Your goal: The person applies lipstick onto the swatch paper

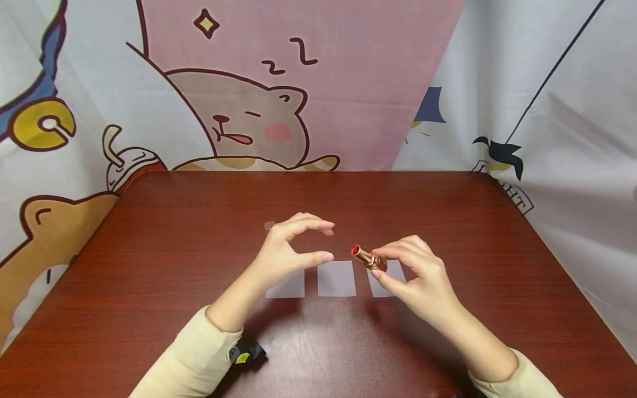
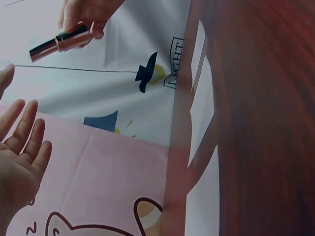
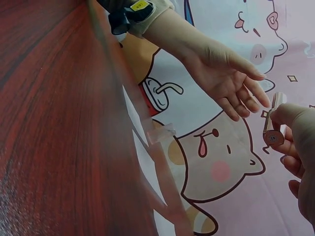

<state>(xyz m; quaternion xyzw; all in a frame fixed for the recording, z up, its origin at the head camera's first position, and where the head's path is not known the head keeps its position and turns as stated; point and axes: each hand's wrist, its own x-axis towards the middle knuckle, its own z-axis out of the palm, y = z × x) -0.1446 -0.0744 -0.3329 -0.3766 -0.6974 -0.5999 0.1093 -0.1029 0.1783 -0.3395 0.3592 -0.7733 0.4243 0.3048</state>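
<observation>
A lipstick tube (image 1: 365,256) in rose gold, its red tip showing at the uncapped end, is pinched between the thumb and fingers of the right hand (image 1: 423,276). The tube points up and left toward the left hand (image 1: 283,249), which holds nothing, its thumb and fingers spread apart. A gap separates that hand from the lipstick (image 2: 59,43). In the right wrist view the base of the tube (image 3: 273,136) faces the camera, and the left hand's palm (image 3: 221,69) is visible beyond it.
Three white paper squares lie in a row on the brown table (image 1: 174,249) below the hands, the middle one (image 1: 337,278) unobstructed. A small translucent object (image 1: 269,225) stands behind the left hand. Printed cloth (image 1: 373,83) hangs around the table.
</observation>
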